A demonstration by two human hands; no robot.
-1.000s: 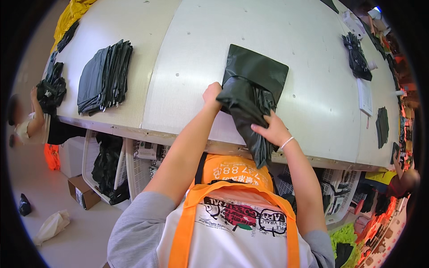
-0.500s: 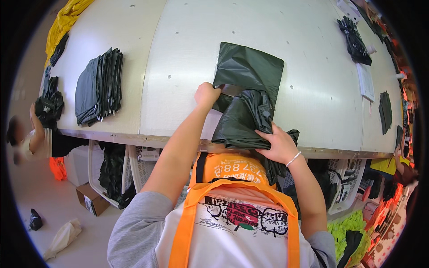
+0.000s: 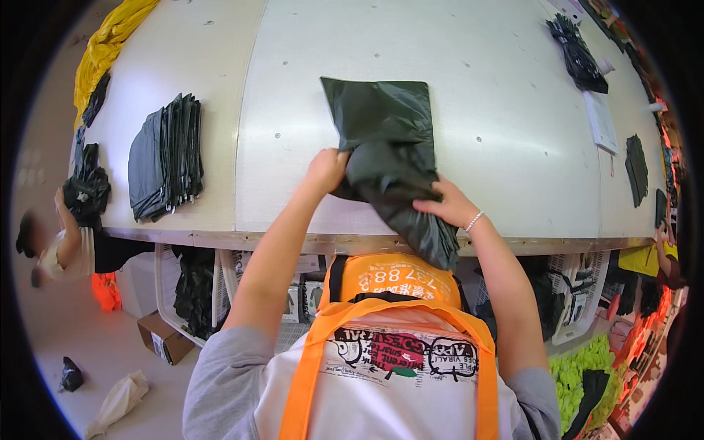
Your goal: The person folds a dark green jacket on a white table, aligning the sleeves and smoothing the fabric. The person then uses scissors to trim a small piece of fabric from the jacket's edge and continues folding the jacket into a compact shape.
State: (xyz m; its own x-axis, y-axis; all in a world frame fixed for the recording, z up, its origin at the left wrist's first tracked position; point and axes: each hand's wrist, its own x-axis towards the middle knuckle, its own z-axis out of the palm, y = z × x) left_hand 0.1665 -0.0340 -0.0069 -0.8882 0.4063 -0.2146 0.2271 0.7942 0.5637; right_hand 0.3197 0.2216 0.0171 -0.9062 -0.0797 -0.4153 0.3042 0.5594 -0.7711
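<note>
A dark green, thin, glossy piece of fabric lies at the table's near side; whether it is a garment or a bag I cannot tell. Its far part is flat and squared off, while the near part is bunched up and hangs over the table's edge. At its left border, my left hand is closed on the fabric. My right hand grips the loose bunch on the right, thumb on top and the other fingers partly hidden. To the left stands a stack of folded dark green pieces.
The white table has a metal-trimmed front edge. White plastic baskets with dark fabric sit beneath it. A black bundle and a paper pad lie at the far right. Another person works at the left.
The fabric's flat part has shifted left, and its bunched part now stretches down over the table edge. My left hand has moved slightly left and nearer. Both hands keep their grip.
</note>
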